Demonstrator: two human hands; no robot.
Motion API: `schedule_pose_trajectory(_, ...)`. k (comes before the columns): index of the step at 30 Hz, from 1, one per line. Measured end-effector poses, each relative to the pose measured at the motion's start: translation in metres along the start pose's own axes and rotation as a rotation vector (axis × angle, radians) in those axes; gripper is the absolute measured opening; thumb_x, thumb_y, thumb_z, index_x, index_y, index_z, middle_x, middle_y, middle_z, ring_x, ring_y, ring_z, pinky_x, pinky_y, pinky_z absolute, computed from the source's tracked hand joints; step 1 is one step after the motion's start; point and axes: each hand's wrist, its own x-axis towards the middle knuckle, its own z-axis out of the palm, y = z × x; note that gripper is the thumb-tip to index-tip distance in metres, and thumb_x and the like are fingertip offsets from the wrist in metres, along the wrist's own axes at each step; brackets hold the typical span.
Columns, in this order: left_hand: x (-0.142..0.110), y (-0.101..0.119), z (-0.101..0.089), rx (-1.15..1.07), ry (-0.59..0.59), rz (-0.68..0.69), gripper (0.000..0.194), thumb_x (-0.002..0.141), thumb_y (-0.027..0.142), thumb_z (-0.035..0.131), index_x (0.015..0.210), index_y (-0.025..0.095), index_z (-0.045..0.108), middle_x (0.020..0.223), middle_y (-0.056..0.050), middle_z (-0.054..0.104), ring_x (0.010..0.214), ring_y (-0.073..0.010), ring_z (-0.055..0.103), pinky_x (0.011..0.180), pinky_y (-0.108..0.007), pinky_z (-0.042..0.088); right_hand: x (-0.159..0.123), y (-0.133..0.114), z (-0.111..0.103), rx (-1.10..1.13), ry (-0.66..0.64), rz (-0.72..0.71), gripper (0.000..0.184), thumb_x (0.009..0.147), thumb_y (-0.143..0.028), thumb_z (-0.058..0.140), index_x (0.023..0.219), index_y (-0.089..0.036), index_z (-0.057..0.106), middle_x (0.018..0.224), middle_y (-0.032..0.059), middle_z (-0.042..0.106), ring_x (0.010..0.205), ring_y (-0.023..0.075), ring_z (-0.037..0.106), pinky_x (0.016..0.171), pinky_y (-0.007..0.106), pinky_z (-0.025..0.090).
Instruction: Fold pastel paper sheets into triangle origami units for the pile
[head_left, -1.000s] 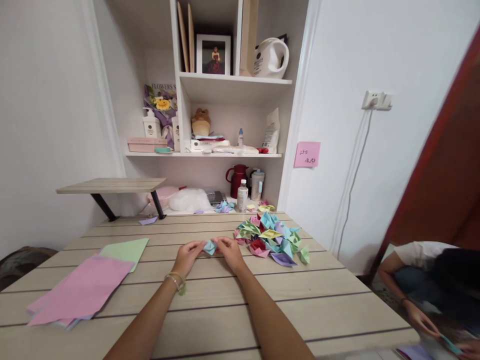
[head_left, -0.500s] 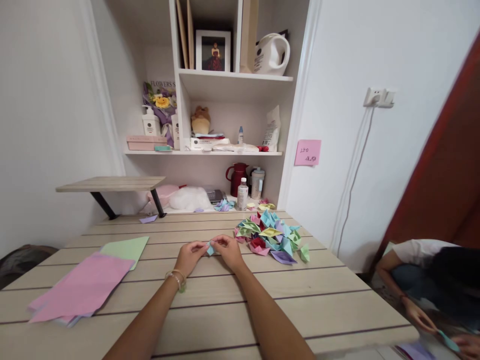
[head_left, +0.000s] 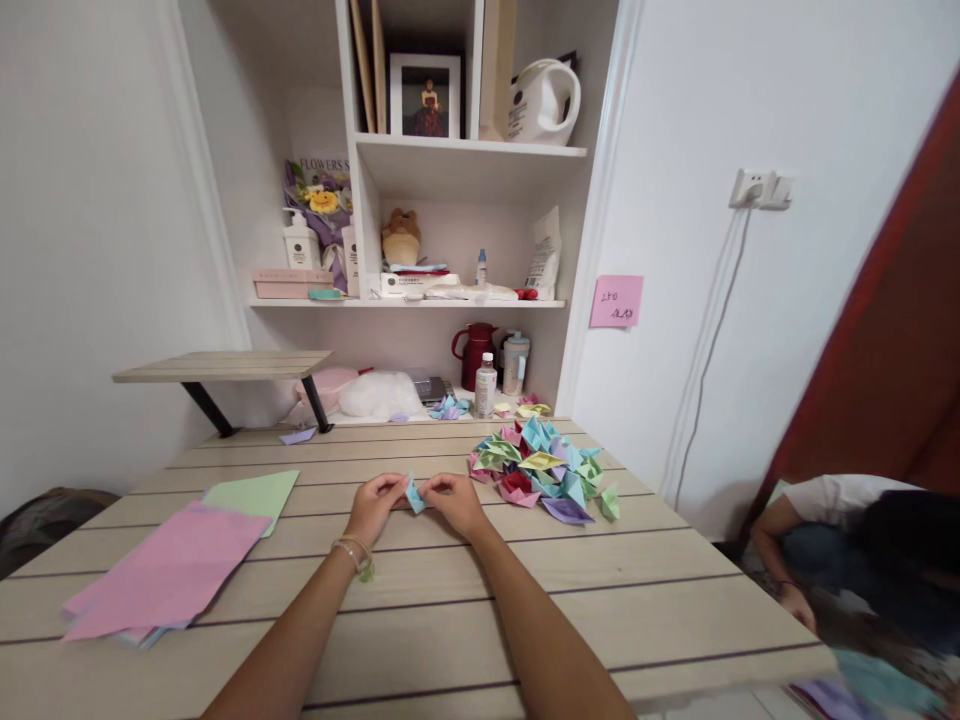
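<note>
Both my hands meet over the middle of the wooden table point(head_left: 420, 610). My left hand point(head_left: 373, 508) and my right hand point(head_left: 455, 500) pinch a small light-blue folded paper piece point(head_left: 413, 493) between their fingertips, held just above the tabletop. A bracelet sits on my left wrist. A pile of several folded paper shapes point(head_left: 544, 472) in blue, green, pink, yellow and purple lies just right of my right hand.
Flat pink sheets point(head_left: 161, 575) and a green sheet point(head_left: 255, 493) lie at the table's left. A shelf unit point(head_left: 457, 160) with bottles, a red jug and a kettle stands behind. Another person point(head_left: 862, 540) crouches on the floor at the lower right.
The blue paper has been folded narrower and turned between my fingertips. My hands have stayed in about the same place. The person at the right has moved their hands lower.
</note>
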Motion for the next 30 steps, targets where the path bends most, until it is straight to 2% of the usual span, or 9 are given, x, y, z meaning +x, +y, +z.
schedule_pose_trajectory(5,0.0005,-0.0026,0.0007,-0.005,-0.007,0.032,0.025,0.056,0.034,0.071,0.065,0.013,0.061,0.060,-0.001,0.063,0.058,-0.0140,0.060,0.060,-0.026,0.051,-0.0018,-0.0002,0.0024,-0.034,-0.043,-0.020,0.009,0.063,-0.023,0.063,0.064,-0.017,0.068,0.066,0.0028,0.067,0.063,0.0169,0.060,0.063,0.028,0.047)
schedule_pose_trajectory(12,0.0026,-0.0084,0.0011,0.001,-0.022,0.041,0.028,0.058,0.038,0.069,0.063,0.015,0.052,0.058,0.001,0.061,0.057,-0.0139,0.060,0.058,-0.027,0.051,-0.0023,-0.0012,0.0045,-0.166,0.005,-0.135,0.008,0.068,-0.025,0.060,0.067,-0.018,0.065,0.071,0.0019,0.064,0.064,0.0139,0.056,0.058,0.023,0.043)
schedule_pose_trajectory(15,0.0030,-0.0081,0.0011,0.003,-0.010,0.047,0.028,0.057,0.036,0.070,0.063,0.016,0.051,0.056,0.003,0.059,0.054,-0.0121,0.058,0.056,-0.025,0.050,-0.0040,-0.0020,0.0070,-0.144,-0.041,-0.104,0.016,0.065,-0.032,0.065,0.073,-0.018,0.062,0.065,-0.0011,0.061,0.055,0.0112,0.052,0.052,0.021,0.041)
schedule_pose_trajectory(18,0.0030,-0.0072,0.0015,-0.032,-0.006,0.030,0.030,0.057,0.037,0.070,0.063,0.016,0.050,0.056,0.003,0.059,0.054,-0.0117,0.058,0.056,-0.024,0.050,-0.0038,-0.0007,0.0090,-0.094,-0.031,-0.069,0.024,0.059,-0.033,0.070,0.073,-0.017,0.058,0.060,-0.0034,0.058,0.051,0.0097,0.049,0.050,0.020,0.039)
schedule_pose_trajectory(21,0.0027,-0.0067,0.0013,-0.072,-0.010,0.003,0.032,0.055,0.037,0.071,0.065,0.015,0.049,0.058,0.002,0.060,0.055,-0.0126,0.060,0.059,-0.026,0.050,-0.0015,0.0019,0.0089,-0.036,-0.007,-0.037,0.024,0.059,-0.033,0.069,0.072,-0.017,0.056,0.060,-0.0029,0.058,0.051,0.0102,0.051,0.050,0.021,0.039)
schedule_pose_trajectory(25,0.0027,-0.0066,-0.0009,-0.068,-0.050,-0.021,0.039,0.050,0.028,0.076,0.078,0.014,0.052,0.065,-0.001,0.064,0.060,-0.0140,0.062,0.062,-0.027,0.050,0.0008,0.0035,0.0065,-0.012,0.013,-0.034,0.023,0.060,-0.032,0.068,0.073,-0.018,0.055,0.060,-0.0023,0.060,0.053,0.0112,0.054,0.051,0.021,0.039)
schedule_pose_trajectory(30,0.0028,-0.0052,-0.0031,-0.086,-0.071,-0.051,0.045,0.049,0.027,0.076,0.086,0.014,0.054,0.066,-0.002,0.065,0.061,-0.0150,0.062,0.063,-0.029,0.050,0.0006,0.0013,0.0077,0.001,-0.007,-0.046,0.026,0.060,-0.032,0.068,0.077,-0.019,0.054,0.060,-0.0028,0.060,0.052,0.0113,0.054,0.049,0.021,0.039)
